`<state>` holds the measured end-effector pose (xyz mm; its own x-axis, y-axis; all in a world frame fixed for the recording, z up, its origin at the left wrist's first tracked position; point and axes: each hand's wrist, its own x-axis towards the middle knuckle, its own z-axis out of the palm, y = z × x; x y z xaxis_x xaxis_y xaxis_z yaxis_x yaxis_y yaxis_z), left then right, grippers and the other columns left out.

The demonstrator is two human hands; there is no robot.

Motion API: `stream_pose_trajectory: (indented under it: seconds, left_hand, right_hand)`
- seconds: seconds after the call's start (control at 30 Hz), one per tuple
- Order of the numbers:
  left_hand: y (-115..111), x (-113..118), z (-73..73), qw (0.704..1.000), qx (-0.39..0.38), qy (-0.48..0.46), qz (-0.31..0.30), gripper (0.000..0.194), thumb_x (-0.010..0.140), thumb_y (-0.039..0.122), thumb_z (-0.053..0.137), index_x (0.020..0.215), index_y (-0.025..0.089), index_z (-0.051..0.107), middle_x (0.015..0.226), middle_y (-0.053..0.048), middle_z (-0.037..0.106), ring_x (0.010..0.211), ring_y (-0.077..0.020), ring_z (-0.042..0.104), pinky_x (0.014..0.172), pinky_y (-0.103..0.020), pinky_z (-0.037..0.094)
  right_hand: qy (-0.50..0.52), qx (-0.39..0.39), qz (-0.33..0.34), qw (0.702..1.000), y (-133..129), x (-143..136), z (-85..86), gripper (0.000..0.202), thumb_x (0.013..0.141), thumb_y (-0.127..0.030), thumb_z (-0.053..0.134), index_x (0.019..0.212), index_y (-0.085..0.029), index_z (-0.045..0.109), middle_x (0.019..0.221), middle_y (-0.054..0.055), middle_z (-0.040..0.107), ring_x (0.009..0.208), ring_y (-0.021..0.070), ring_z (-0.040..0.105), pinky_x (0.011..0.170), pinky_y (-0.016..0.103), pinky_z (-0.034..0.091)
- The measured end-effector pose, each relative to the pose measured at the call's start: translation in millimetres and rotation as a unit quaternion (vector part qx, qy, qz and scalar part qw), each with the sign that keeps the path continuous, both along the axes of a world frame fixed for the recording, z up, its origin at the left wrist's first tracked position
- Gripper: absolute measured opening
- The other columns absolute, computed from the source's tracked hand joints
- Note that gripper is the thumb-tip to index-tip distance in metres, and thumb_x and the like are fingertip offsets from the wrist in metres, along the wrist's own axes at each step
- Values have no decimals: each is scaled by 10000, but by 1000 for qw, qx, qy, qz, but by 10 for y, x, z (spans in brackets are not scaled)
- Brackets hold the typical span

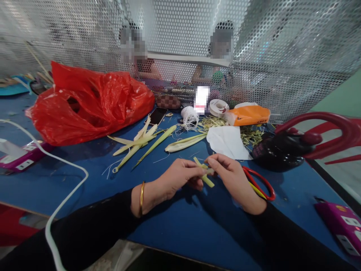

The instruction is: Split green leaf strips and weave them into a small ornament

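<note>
Near the middle of the blue table, my left hand (183,175) pinches a pale green strip of corn husk (208,181) between thumb and fingers. My right hand (229,177) closes on the same strip from the other side, its thumb and fingertips meeting at the crossed part. The strip's ends stick out above and below the fingers. Just beyond my hands lies a curved husk (186,143). Several more husk pieces (135,142) lie in a crossed heap to the left. Red-handled scissors (271,190) are partly hidden behind my right hand.
A red plastic bag (96,101), a phone (158,116), white string (189,116), a ribbon spool (219,108), an orange pack (249,113) and white paper (227,141) lie farther back. A dark bottle (279,150) stands right. A white cable (69,199) crosses my left arm.
</note>
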<state>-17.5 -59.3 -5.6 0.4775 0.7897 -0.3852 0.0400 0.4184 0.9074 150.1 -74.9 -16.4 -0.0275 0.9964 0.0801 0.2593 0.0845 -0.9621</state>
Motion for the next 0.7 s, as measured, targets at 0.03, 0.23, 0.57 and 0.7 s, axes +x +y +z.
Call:
stream_pose_trajectory:
  seconds: [0.03,0.23,0.57,0.7]
  left_hand:
    - [11,-1,0,1000,0,-5,23,279,682,384,748,600,138,646,539,-8,628,488,-101,595,559,-228,489]
    - [31,-9,11,1000,-23,-1,19,257,694,350,729,584,134,643,530,-20,633,490,-111,594,581,-255,497]
    - [17,8,-47,996,-35,-52,68,226,694,336,724,639,121,677,591,-42,660,554,-119,601,598,-248,470]
    - [-1,16,-102,993,-27,-69,94,175,630,254,748,584,126,638,556,17,583,520,-75,498,518,-206,367]
  right_hand:
    - [8,-14,0,1000,13,14,4,298,818,-459,601,723,-176,604,602,-10,546,581,132,490,564,259,400]
    - [-57,7,-4,998,-3,22,-9,302,813,-416,610,624,-187,556,542,-25,510,533,125,456,527,257,372]
    - [-359,390,-31,847,-127,11,36,101,868,-229,612,961,-211,648,910,71,650,891,223,587,837,382,427]
    - [-469,469,98,742,-187,-56,53,188,890,-112,546,979,-229,662,870,23,701,846,175,617,949,380,366]
